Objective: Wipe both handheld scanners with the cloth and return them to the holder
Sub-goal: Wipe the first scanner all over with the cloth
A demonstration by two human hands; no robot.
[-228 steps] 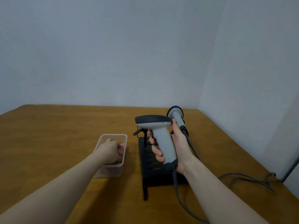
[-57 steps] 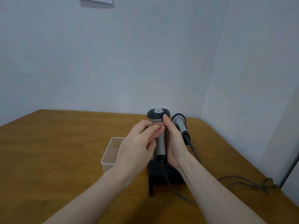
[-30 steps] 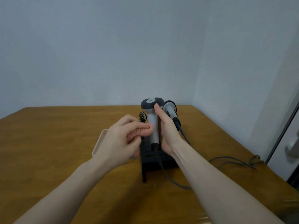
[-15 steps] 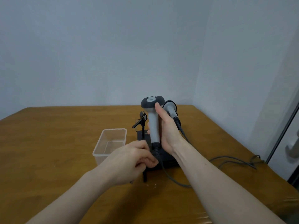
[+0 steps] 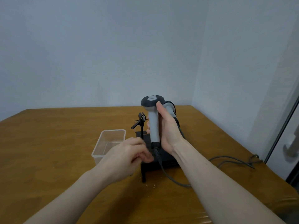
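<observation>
Head camera: a grey handheld scanner (image 5: pixel 153 125) with a dark head stands upright in the person's right hand (image 5: pixel 168 131), whose fingers wrap its grip from behind while the thumb lies up along the near side toward the head. Its dark cable (image 5: pixel 168 175) drops from the base of the grip and loops across the table toward the right. Just behind that hand, the second scanner (image 5: pixel 169 107) sits partly hidden, resting at the black holder (image 5: pixel 161 160) below. Lower and to the left, the left hand (image 5: pixel 127 157) hangs with fingers curled tightly, a sliver of pink cloth (image 5: pixel 149 158) showing at the fingertips, close to the foot of the held scanner and over the holder's front edge. An empty black cradle arm (image 5: pixel 140 121) rises just left of the right hand. Beyond the left hand stands a clear plastic container (image 5: pixel 111 143). All rests on a brown wooden table (image 5: pixel 48 143) set into a pale grey corner of walls.
</observation>
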